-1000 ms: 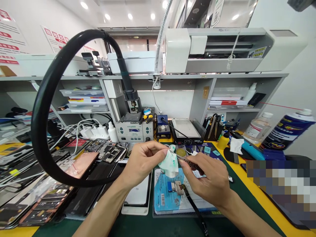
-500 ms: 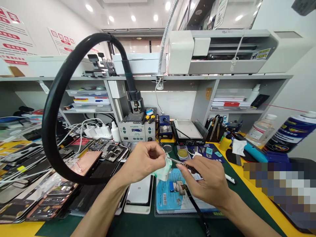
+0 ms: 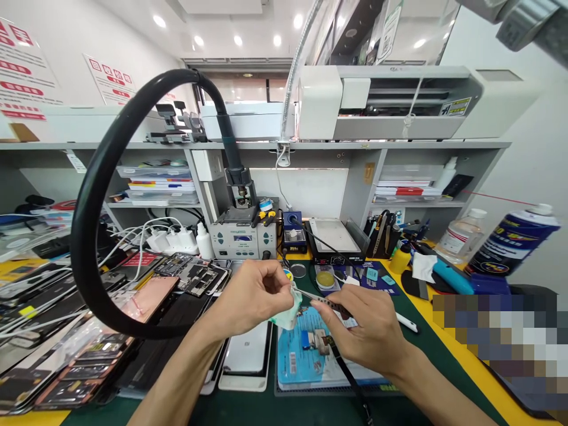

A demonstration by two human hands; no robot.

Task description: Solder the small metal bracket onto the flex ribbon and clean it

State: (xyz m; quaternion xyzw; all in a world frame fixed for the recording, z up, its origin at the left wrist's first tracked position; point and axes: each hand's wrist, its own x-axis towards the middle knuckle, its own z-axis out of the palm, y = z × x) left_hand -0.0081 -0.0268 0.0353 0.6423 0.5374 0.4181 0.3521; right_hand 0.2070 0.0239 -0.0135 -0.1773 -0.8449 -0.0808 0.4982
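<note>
My left hand (image 3: 255,293) is closed in a pinch on a crumpled white wipe with green marks (image 3: 286,313), which hangs below the fingertips. In my right hand (image 3: 373,319) is a pair of tweezers (image 3: 314,295) with dark, perforated grips, pointing left. Their tips meet the wipe beside my left fingertips; whether anything small sits between them is hidden. Beneath both hands lies a blue printed package (image 3: 295,361), with a small connector part (image 3: 315,340) and a black cable (image 3: 350,373) on it. A white phone (image 3: 245,352) lies below my left hand.
A thick black hose (image 3: 82,195) loops on the left from the hot air station (image 3: 242,239). Dismantled phones (image 3: 95,355) cover the left side. A soldering station (image 3: 293,235) and a heating plate (image 3: 335,236) stand behind. Bottles and a blue spray can (image 3: 515,239) are at right.
The view has shifted slightly, so the surroundings sit a little lower and further left. Both hands keep their hold, with the tweezer tips still at the wipe.
</note>
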